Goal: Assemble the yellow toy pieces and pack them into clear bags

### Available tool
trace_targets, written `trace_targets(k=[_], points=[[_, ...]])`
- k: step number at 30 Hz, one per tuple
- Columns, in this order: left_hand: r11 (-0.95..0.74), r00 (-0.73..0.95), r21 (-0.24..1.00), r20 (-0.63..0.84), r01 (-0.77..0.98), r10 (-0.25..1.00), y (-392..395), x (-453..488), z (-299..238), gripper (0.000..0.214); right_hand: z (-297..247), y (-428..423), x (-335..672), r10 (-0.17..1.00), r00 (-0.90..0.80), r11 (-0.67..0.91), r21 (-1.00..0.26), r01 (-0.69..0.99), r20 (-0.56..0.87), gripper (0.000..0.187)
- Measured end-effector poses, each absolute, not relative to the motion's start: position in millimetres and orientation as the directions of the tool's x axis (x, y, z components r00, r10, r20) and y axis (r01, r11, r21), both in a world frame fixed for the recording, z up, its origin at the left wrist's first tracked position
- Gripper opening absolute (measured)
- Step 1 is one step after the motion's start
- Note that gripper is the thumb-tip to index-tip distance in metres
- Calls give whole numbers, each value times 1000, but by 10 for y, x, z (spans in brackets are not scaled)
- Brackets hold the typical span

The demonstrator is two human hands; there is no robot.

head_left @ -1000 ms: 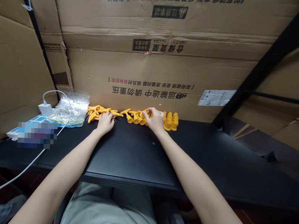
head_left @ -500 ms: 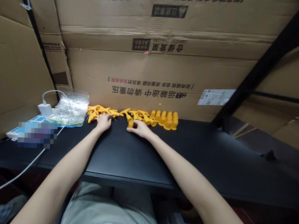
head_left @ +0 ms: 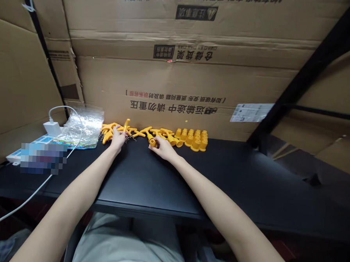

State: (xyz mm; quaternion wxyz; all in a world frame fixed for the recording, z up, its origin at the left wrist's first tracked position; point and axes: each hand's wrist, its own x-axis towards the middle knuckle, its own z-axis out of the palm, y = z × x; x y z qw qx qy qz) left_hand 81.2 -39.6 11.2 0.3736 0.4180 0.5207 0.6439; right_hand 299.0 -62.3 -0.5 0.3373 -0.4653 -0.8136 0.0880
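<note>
Yellow T-shaped piece (head_left: 126, 125) is pinched upright by fingers of left hand (head_left: 117, 136), just beside pile of like pieces (head_left: 107, 130). Yellow cap (head_left: 153, 142) is pinched by fingertips of right hand (head_left: 164, 147), low over black table (head_left: 161, 177), near row of caps (head_left: 193, 139).

Both forearms (head_left: 80, 196) are left bare, with no sleeve reaching them, right up to the left hand (head_left: 118, 137) and the right hand (head_left: 163, 148). The lap is covered by pale grey-green trousers (head_left: 122, 245), softly creased.
</note>
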Motion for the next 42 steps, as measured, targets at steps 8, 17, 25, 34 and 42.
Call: trace_targets(k=[8,17,25,34,42], points=[[-32,-178,841,-77,-541,981,-647,1032,319,37,-13,-594,3004,719,-404,646,-330,688,566,22],[-14,-119,795,-74,-606,990,-704,1070,337,29,69,-725,2941,762,-414,588,-265,764,498,31],[37,65,851,-4,-524,998,-770,1126,302,22,65,-734,2881,718,-418,647,-314,695,557,30],[-46,-86,982,30,-183,996,-627,1017,213,33,13,-628,2968,706,-362,658,-376,653,608,30],[-535,223,564,528,629,819,-658,899,108,61,19,-603,3039,709,-364,668,-410,621,604,37]])
